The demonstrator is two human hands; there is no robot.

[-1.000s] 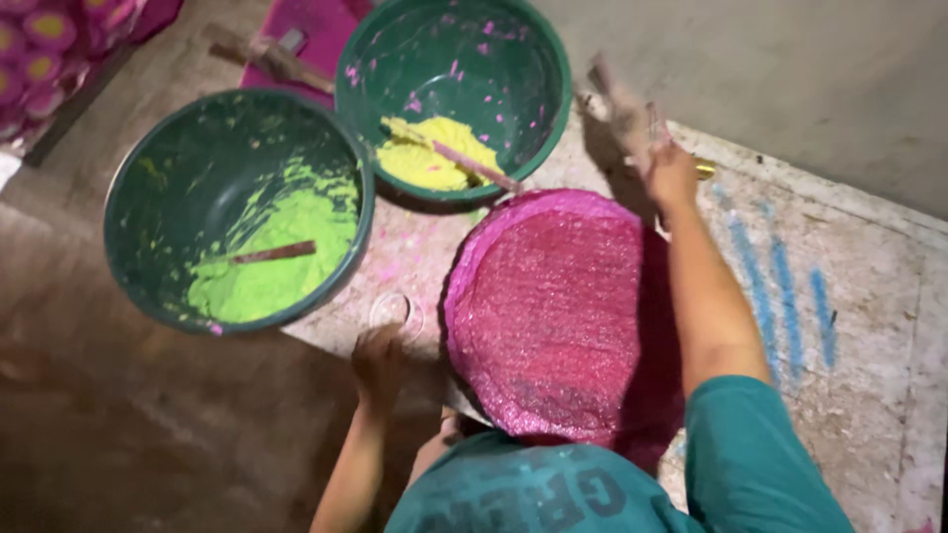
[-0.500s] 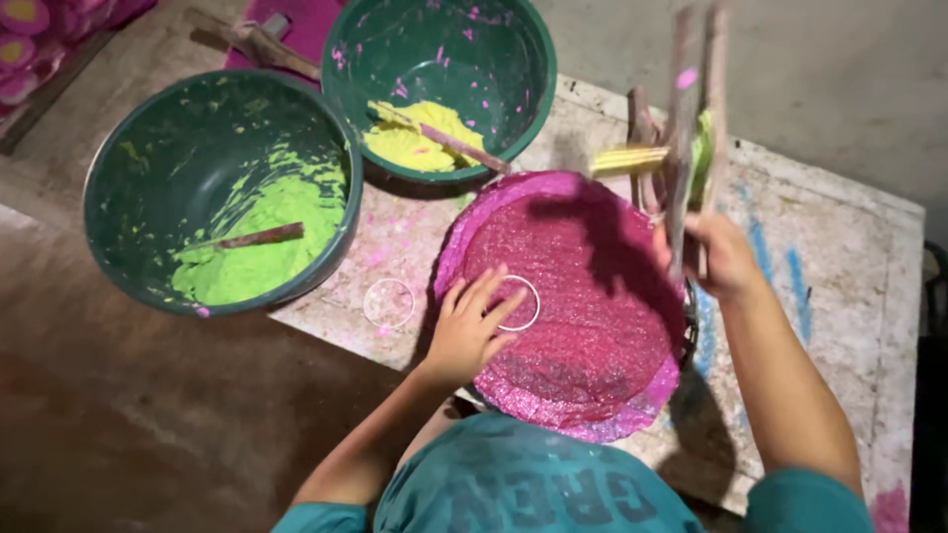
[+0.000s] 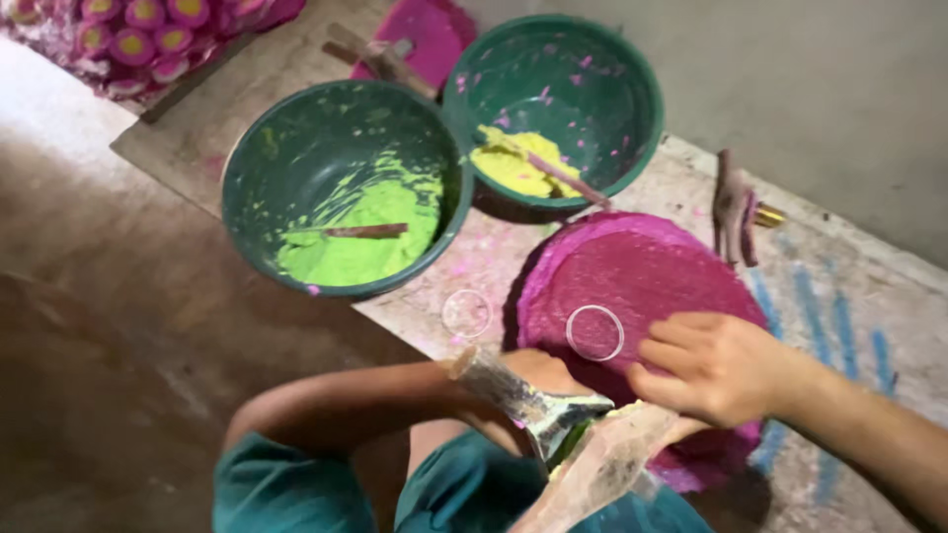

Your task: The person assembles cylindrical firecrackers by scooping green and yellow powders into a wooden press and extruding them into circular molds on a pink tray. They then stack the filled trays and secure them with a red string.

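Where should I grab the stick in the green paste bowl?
Take the stick by its right end, coming from above. It lies nearly flat across the green paste in the green bowl; that end looks cleaner and clear of the rim.

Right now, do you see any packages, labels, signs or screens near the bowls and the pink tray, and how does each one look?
None: no package, label, sign or screen shows.
The closest thing is a clear plastic bag with a crumpled twisted neck, at the bottom edge by the right hand, below the round pink tray; whether that hand grips it is unclear.
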